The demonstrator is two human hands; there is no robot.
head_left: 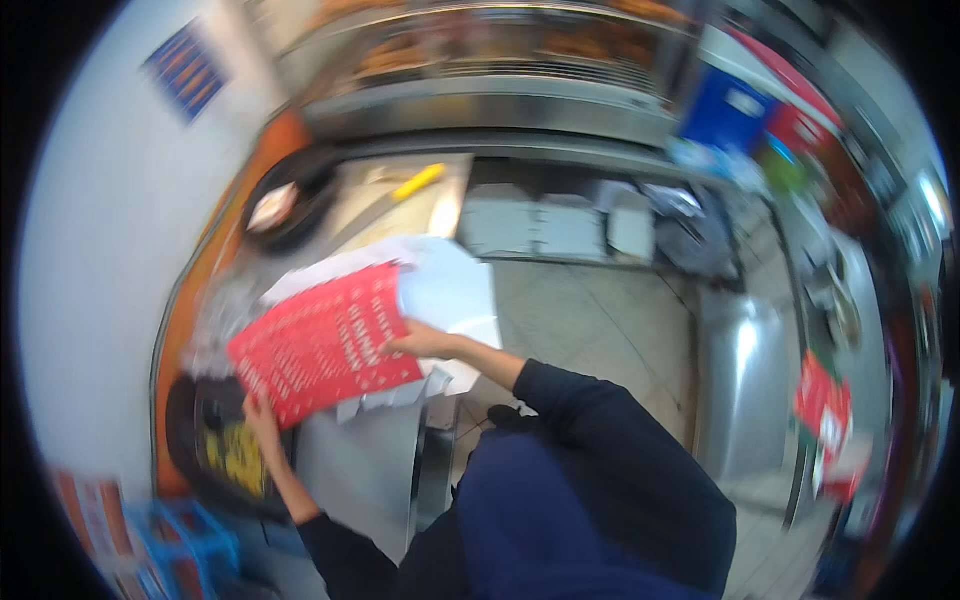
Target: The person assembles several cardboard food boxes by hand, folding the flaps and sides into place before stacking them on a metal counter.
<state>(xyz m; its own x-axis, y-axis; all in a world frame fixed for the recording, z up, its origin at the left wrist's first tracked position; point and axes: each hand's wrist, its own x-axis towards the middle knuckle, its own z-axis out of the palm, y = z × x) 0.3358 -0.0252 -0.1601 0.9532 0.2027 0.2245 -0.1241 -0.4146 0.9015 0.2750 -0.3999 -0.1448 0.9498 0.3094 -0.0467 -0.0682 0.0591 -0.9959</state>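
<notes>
A red printed cardboard sheet [320,345] with white lettering is held at a tilt over the counter. My left hand [262,425] grips its lower left edge, and my right hand [425,342] is closed on its right edge. White sheets of paper or card [455,285] lie beneath and behind it, partly hidden by it. Just beyond them, a knife with a yellow handle [415,184] rests on a pale cutting board [405,222]. Near my left hand stands a black container [185,430] with yellow food pieces [235,458] inside. The picture is slightly blurred.
At the back is a heated display case [490,110] with browned food. White trays [500,225] line a shelf under it. A black bowl [262,185] sits at the far left, above crumpled clear plastic [225,320]. To the right is a steel surface [742,385]; blue crates [185,540] stand lower left.
</notes>
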